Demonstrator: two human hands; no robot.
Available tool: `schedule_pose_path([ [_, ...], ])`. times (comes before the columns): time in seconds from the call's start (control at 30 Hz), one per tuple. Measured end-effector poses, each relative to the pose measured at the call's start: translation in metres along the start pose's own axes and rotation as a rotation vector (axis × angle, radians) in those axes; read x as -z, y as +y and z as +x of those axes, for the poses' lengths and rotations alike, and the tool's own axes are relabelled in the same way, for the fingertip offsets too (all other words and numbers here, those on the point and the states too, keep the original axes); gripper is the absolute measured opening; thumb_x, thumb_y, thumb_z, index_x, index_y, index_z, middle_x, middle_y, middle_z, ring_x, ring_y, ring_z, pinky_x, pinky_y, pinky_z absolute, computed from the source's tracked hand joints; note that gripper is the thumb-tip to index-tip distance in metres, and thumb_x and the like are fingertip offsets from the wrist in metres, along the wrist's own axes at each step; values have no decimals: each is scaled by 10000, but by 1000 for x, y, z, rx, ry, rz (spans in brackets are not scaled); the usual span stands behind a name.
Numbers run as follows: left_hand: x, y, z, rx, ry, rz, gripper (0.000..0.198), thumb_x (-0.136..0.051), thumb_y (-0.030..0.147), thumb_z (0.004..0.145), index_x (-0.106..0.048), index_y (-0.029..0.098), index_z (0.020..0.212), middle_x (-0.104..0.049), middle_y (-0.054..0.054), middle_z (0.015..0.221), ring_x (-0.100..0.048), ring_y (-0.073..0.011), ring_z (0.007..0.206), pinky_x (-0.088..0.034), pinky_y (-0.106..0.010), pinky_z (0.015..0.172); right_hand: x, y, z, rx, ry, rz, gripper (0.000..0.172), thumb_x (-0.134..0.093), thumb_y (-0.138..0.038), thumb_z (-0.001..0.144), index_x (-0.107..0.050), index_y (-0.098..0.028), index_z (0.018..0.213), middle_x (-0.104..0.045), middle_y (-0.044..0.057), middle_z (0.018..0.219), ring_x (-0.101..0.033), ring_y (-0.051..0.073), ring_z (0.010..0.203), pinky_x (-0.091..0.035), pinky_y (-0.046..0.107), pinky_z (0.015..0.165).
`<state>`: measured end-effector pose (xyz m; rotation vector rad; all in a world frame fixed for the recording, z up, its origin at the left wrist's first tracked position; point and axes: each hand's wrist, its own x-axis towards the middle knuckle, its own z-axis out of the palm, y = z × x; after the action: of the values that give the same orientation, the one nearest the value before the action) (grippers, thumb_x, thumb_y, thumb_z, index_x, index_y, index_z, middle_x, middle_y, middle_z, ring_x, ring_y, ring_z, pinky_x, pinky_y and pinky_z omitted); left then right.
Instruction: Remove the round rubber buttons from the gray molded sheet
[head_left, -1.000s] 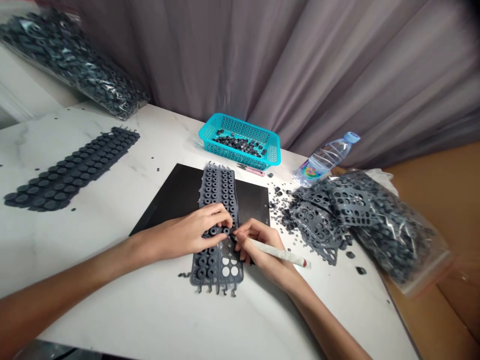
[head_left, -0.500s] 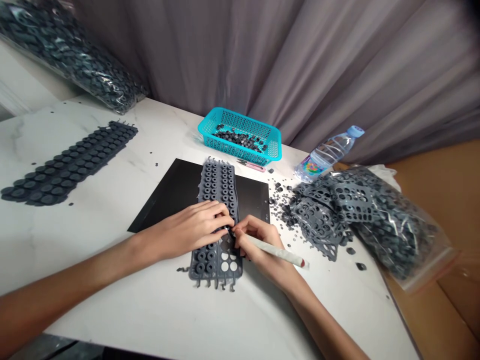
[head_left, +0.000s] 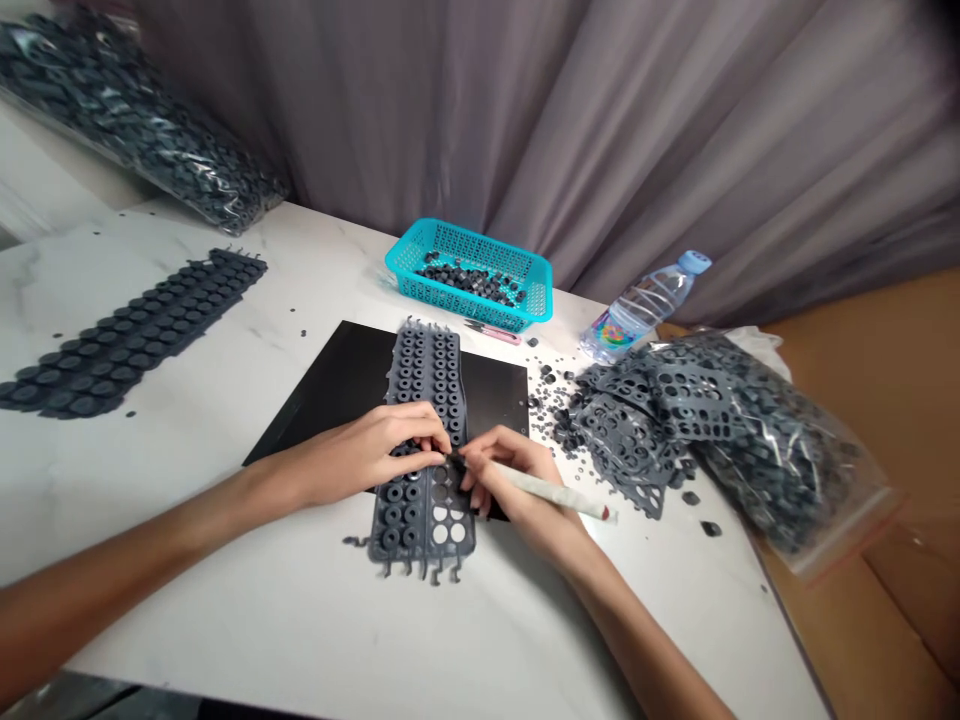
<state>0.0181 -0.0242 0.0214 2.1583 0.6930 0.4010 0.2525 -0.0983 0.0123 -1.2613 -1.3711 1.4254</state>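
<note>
On a white marbled table [head_left: 285, 590] before a grey curtain [head_left: 465, 110], a dark studded sheet [head_left: 428, 375] lies partly over a black mat [head_left: 322, 390]. The left hand [head_left: 386, 450] bends over it, thumb and fingertips nearly meeting — whether they grip a piece, I cannot tell — while the right hand's [head_left: 517, 480] fingers close round a pale pen-like tool [head_left: 559, 492].

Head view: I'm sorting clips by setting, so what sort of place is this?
Probably a small-parts handwork station: there's a ringed dark sheet, a turquoise basket of loose dark pieces and a plastic bag packed with similar ones.
</note>
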Motion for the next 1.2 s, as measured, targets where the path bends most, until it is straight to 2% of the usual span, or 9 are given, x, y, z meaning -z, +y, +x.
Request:
schedule_pose_path([
  [0.1,4,-2,1,1,-31,7,226,-570,379,1055,-716,240,1156,-675,-40,1163,-661,-201,1075,-481,-321,984,7,-2,3,-1,-34,62,210,-691,-368,973,-675,-159,962,-686,23,778,-624,128,592,-520,234,560],
  [0.2,6,-2,1,-6,-42,-1,234,-564,377,1055,-718,243,1169,-675,-44,1176,-660,-201,1089,-488,-316,988,12,-4,4,-13,-113,11,209,-722,-364,961,-734,-161,1009,-701,35,804,-654,142,670,-522,241,623],
  [0.33,6,-1,0,-21,-35,-5,222,-562,338,1052,-723,240,1168,-676,-45,1175,-668,-201,1081,-495,-322,991,13,-5,3,67,-66,-170,184,-735,-341,950,-784,-173,894,-709,51,870,-664,161,790,-509,256,709],
  [0.4,5,0,0,-21,-29,-6,217,-563,324,1050,-720,243,1176,-675,-41,1172,-669,-200,1077,-498,-323,985,11,-3,3,59,-50,-166,173,-712,-326,961,-773,-173,910,-695,40,842,-661,155,766,-510,255,694],
  [0.5,4,0,-1,-24,-10,-8,223,-568,334,1050,-717,242,1187,-677,-41,1162,-672,-201,1064,-504,-327,975,7,3,4,0,-49,-24,196,-704,-329,958,-709,-170,1073,-676,14,790,-651,143,666,-530,247,626],
  [0.7,2,-2,-1,-39,-8,-6,215,-563,331,1054,-718,233,1167,-678,-41,1154,-675,-198,1054,-502,-320,970,0,6,3,15,5,22,175,-711,-322,957,-651,-161,930,-682,18,754,-659,132,634,-545,233,622],
  [1.2,2,-1,-1,-22,-38,8,202,-541,318,1067,-689,224,1167,-652,-41,1175,-658,-195,1073,-484,-325,983,0,5,-1,13,2,-78,173,-668,-336,973,-657,-171,924,-663,12,747,-637,145,656,-503,238,617],
])
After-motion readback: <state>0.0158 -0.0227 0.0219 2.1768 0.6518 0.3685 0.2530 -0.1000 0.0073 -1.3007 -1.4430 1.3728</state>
